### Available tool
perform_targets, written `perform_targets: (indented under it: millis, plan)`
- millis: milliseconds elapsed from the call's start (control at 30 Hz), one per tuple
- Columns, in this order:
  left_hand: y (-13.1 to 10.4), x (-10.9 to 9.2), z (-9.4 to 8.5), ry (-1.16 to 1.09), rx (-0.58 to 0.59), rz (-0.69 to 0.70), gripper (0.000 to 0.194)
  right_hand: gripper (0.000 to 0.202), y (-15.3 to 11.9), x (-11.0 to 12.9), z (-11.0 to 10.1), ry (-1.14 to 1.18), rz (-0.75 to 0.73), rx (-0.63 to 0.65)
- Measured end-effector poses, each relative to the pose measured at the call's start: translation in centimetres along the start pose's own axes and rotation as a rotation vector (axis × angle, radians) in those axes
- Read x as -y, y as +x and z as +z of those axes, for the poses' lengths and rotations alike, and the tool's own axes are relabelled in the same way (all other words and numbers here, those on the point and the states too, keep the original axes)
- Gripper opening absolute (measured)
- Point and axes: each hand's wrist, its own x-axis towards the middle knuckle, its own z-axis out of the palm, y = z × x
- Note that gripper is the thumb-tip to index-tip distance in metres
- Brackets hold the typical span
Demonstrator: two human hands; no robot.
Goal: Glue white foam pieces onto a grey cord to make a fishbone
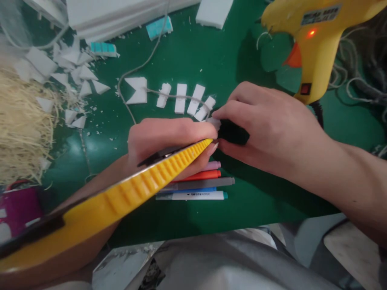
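Note:
My left hand is closed around a yellow utility knife with a ribbed grip and dark slider. The knife's long body slants up towards me and covers part of the hand. At its fingertips is a small white foam piece, partly hidden. My right hand pinches this piece from the other side. A thin grey cord runs to it across several white foam strips, in line with a notched foam piece.
A yellow glue gun with a lit red light stands at upper right. Foam scraps and straw-like shreds lie at left. Markers lie just below my hands on the green table. White foam blocks are at the back.

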Motion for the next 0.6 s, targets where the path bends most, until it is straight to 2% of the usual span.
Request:
perform_targets:
  millis: [133,300,467,600]
  plan:
    - [-0.11,-0.19,0.2,-0.026,0.007,-0.009,0.018,0.023,0.12,0.01,0.0,0.006,0.012,0.021]
    - [-0.26,-0.69,0.24,-0.014,-0.065,-0.046,0.017,0.025,-0.16,-0.32,0.2,0.005,-0.029,-0.017]
    - [0.0,-0.52,0.52,-0.032,-0.054,0.009,0.02,0.022,-0.4,-0.55,0.42,0.011,-0.04,-0.051]
    - [-0.14,-0.86,0.82,0.009,-0.094,-0.021,0.022,0.022,-0.39,-0.53,0.54,0.011,-0.033,-0.054]
